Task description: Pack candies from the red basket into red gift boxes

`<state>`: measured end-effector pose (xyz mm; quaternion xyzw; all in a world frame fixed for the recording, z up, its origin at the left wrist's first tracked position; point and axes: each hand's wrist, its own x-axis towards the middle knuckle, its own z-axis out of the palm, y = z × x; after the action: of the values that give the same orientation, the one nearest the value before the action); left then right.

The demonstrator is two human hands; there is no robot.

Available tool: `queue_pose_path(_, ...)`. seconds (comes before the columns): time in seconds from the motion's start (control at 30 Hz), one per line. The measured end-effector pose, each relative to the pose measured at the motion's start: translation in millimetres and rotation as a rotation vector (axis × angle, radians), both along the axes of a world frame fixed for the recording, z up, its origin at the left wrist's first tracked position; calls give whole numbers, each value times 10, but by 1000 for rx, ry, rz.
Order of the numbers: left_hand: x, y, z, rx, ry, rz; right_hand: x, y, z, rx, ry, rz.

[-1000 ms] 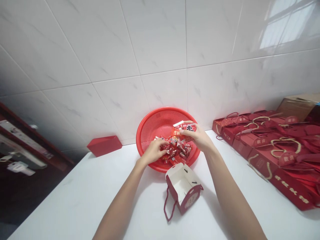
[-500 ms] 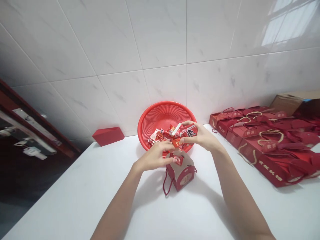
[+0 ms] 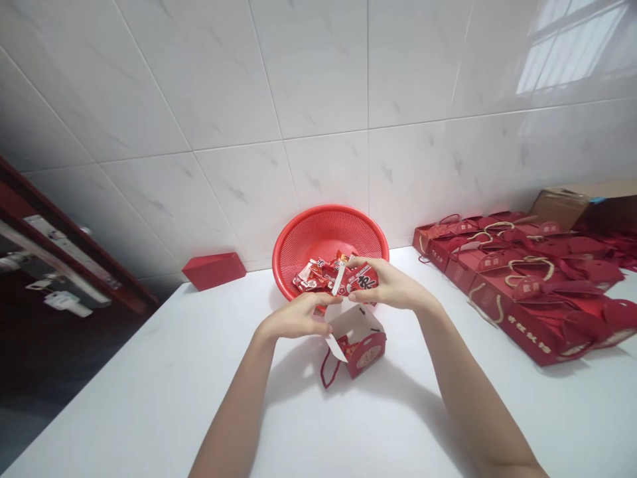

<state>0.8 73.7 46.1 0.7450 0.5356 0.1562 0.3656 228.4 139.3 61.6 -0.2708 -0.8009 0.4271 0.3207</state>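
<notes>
My right hand point(image 3: 391, 284) holds a red packet point(image 3: 365, 277) with a large dark character, between thumb and fingers, over the basket's near edge. My left hand point(image 3: 293, 317) is at the left side of a small red gift box point(image 3: 368, 355), its thumb against a white-lined flap point(image 3: 337, 348) and its fingertips near the back panel. The box stands with its top open and small red wrapped pieces point(image 3: 348, 346) inside. Behind it, a red mesh basket point(image 3: 328, 229) holds several red wrapped packets point(image 3: 311, 275).
Several red gift boxes point(image 3: 527, 325) with cord handles stand in rows on the right. A brown cardboard box point(image 3: 560, 204) is behind them. A red folded piece point(image 3: 213, 270) lies by the tiled wall at left. The white table point(image 3: 149, 398) ends at a diagonal left edge.
The orange-red pieces between my hands have left my fingers, and red pieces now show inside the box. My right hand has moved slightly left and down with the packet. My left hand has shifted left.
</notes>
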Motion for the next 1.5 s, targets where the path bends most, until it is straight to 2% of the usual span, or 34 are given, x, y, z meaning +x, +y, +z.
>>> queue_pose_path(0.17,-30,15,17,-26,-137,-88,8,-42,16,-66,-56,108)
queue_pose_path(0.3,-42,16,42,-35,-177,-142,-62,-61,14,-52,-112,280)
queue_pose_path(0.4,-55,11,59,-26,-166,-174,-117,-62,-7,-6,-171,353)
queue_pose_path(0.57,-76,2,62,-13,-130,-150,-83,-28,-33,136,-335,307)
queue_pose_path(0.67,-82,2,54,-30,-105,-134,-36,-42,-4,155,-283,267)
queue_pose_path(0.73,-81,2,52,-26,-79,-126,-29,-84,27,105,-181,244)
queue_pose_path(0.83,-72,-3,58,-1,-72,-119,-69,-171,56,-65,-73,228)
queue_pose_path(0.9,-67,-7,58,-2,-99,-137,-118,-221,55,-192,-57,264)
queue_pose_path(0.97,-67,-8,50,-7,-129,-145,-170,-246,40,-231,-72,309)
queue_pose_path(1.13,-78,-1,20,-16,-147,-136,-241,-202,-29,108,-207,405)
queue_pose_path(1.23,-72,0,33,-10,-129,-154,-210,-161,-49,136,-332,475)
queue_pose_path(1.4,-59,-10,57,-37,-109,-144,-13,-157,74,223,-291,304)
queue_pose_path(1.5,-59,-13,39,-40,-96,-118,134,-190,180,204,-228,288)
